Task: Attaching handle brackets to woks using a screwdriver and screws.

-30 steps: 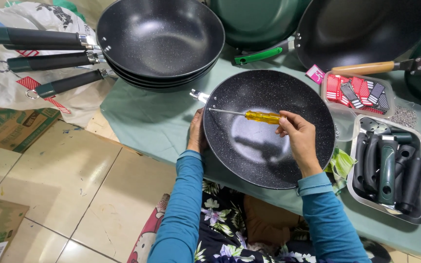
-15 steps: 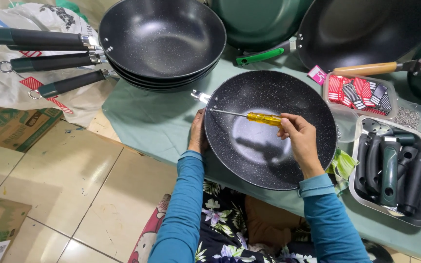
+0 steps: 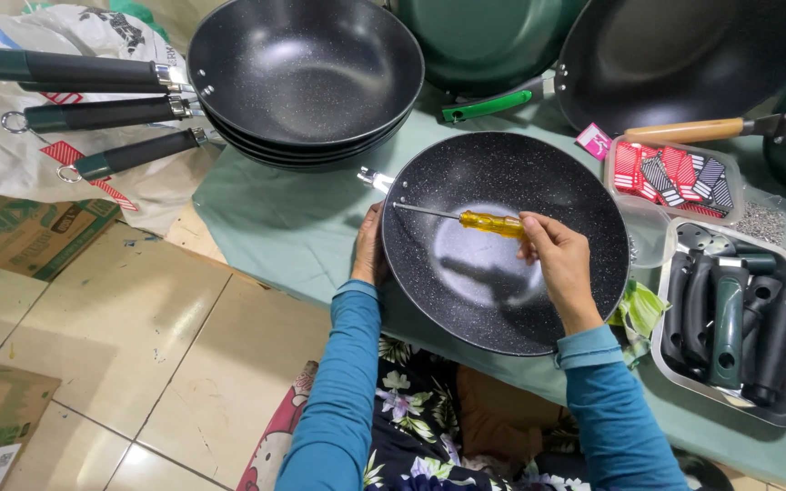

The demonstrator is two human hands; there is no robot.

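Observation:
A black speckled pan (image 3: 502, 282) without a handle lies on the green table cover in front of me. My left hand (image 3: 369, 250) grips its left rim from outside. My right hand (image 3: 557, 259) holds a screwdriver (image 3: 479, 221) with a yellow handle over the pan. The metal shaft points left, its tip at the inner wall near a small metal bracket (image 3: 375, 178) that sticks out from the rim.
A stack of black pans (image 3: 307, 77) with dark handles (image 3: 93, 114) stands at the back left. More pans (image 3: 684, 55) sit at the back right. A metal tray (image 3: 661, 350) holds several loose handles (image 3: 730, 314). A clear box (image 3: 680, 177) holds red and grey cards. Cardboard boxes (image 3: 25, 232) lie on the tiled floor.
The pose of hands and screwdriver stays nearly the same; my right hand has turned slightly on the yellow handle.

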